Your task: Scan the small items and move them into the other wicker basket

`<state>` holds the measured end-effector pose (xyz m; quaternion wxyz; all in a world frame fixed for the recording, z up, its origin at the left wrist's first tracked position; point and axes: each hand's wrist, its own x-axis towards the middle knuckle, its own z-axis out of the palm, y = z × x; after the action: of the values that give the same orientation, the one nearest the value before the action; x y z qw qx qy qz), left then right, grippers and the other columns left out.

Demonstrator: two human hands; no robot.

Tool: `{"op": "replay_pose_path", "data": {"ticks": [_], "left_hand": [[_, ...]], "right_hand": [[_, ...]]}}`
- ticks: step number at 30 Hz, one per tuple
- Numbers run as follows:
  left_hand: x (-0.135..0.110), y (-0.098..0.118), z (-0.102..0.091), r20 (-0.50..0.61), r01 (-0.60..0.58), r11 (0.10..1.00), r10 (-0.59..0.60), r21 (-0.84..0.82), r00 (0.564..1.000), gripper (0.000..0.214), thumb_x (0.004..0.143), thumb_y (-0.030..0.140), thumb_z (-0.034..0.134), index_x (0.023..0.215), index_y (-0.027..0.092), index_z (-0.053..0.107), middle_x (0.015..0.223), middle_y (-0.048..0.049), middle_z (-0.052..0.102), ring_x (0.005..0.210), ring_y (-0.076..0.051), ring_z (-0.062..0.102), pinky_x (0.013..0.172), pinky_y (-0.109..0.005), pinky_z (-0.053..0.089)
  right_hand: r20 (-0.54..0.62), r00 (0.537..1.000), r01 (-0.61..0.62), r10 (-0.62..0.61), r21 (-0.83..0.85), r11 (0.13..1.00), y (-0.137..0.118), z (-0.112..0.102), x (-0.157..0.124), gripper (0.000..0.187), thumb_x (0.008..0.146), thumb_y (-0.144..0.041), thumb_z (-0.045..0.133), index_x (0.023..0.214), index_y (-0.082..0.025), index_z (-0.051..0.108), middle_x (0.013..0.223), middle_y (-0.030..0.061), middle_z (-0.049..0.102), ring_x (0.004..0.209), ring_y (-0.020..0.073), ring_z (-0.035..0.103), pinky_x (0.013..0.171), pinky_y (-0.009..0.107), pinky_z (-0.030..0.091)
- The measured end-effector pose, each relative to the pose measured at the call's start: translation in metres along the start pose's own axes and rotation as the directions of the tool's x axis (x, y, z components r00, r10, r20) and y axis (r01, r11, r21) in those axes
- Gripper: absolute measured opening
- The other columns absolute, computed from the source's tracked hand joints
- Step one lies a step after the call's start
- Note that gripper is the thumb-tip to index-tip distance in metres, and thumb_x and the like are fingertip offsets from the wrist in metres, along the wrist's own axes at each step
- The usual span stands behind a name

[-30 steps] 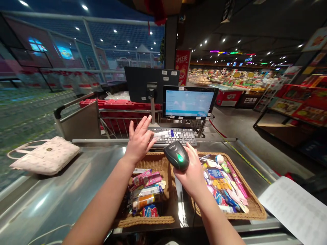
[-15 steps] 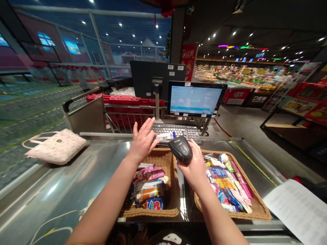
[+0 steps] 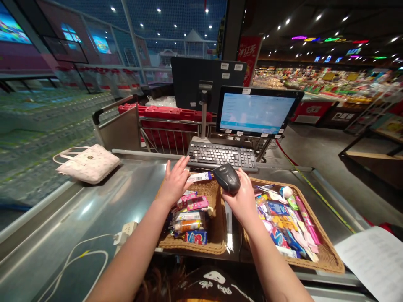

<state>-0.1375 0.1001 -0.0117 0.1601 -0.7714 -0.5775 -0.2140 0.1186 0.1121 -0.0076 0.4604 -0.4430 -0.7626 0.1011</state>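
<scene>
A slim white tube with a blue label [image 3: 199, 177] lies almost level between the two hands, its long axis running side to side and rising slightly toward the right. Its left end meets the thumb side of the left hand [image 3: 174, 182], the nearer hand, while its right end sits just beside the nose of a black handheld barcode scanner [image 3: 226, 178]. The left grip has its fingers spread and raised; whether the thumb pinches the tube or only touches it, I cannot tell. The right hand [image 3: 242, 201] has its grip closed around the scanner's body, with the nose angled up and left, toward the tube. Below the hands sit two woven wicker baskets: the left one [image 3: 192, 247] holds boxes, pink packets and an orange-labelled bottle, and the right one [image 3: 327, 260] is heaped with flat packets and pink sticks. Both stand on a brushed steel desk [image 3: 94, 209]. Beyond them are a black keyboard [image 3: 222, 156] and a lit touchscreen monitor [image 3: 256, 112]. A pale handbag [image 3: 88, 164] lies past the desk's left edge, and a printed white sheet [image 3: 371, 264] lies at the right.
</scene>
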Motion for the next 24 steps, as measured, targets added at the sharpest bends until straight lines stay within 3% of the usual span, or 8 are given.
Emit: {"op": "replay_pose_path", "data": {"ticks": [11, 18, 24], "left_hand": [[-0.055, -0.02, 0.029, 0.208, 0.105, 0.993, -0.112, 0.045, 0.972, 0.004, 0.08, 0.017, 0.066, 0.08, 0.018, 0.062, 0.151, -0.019, 0.045, 0.144, -0.035, 0.037, 0.116, -0.071, 0.015], [-0.08, -0.028, 0.044, 0.297, 0.174, 0.983, -0.183, 0.06, 0.937, 0.014, 0.078, 0.023, 0.066, 0.09, 0.018, 0.07, 0.142, -0.0205, 0.055, 0.139, -0.038, 0.043, 0.116, -0.071, 0.013], [-0.089, -0.025, 0.048, 0.428, 0.212, 0.965, -0.258, 0.154, 0.866, 0.018, 0.074, 0.025, 0.07, 0.09, 0.017, 0.072, 0.135, -0.0227, 0.06, 0.137, -0.042, 0.044, 0.112, -0.074, 0.019]], "right_hand": [[0.081, 0.997, 0.002, -0.003, 0.01, 1.0, 0.0, 0.011, -0.005, 0.045, 0.067, -0.016, 0.065, 0.112, -0.019, 0.062, 0.118, 0.0121, 0.063, 0.134, 0.0379, 0.046, 0.111, 0.058, 0.038], [0.184, 0.982, -0.047, 0.039, 0.042, 0.998, -0.01, 0.026, -0.016, 0.045, 0.066, -0.015, 0.065, 0.11, -0.02, 0.063, 0.118, 0.012, 0.063, 0.135, 0.0383, 0.046, 0.11, 0.063, 0.036], [0.226, 0.973, -0.062, 0.048, 0.054, 0.997, -0.012, 0.029, -0.019, 0.043, 0.068, -0.016, 0.066, 0.11, -0.02, 0.064, 0.12, 0.0121, 0.063, 0.135, 0.0374, 0.045, 0.112, 0.062, 0.035]]}}
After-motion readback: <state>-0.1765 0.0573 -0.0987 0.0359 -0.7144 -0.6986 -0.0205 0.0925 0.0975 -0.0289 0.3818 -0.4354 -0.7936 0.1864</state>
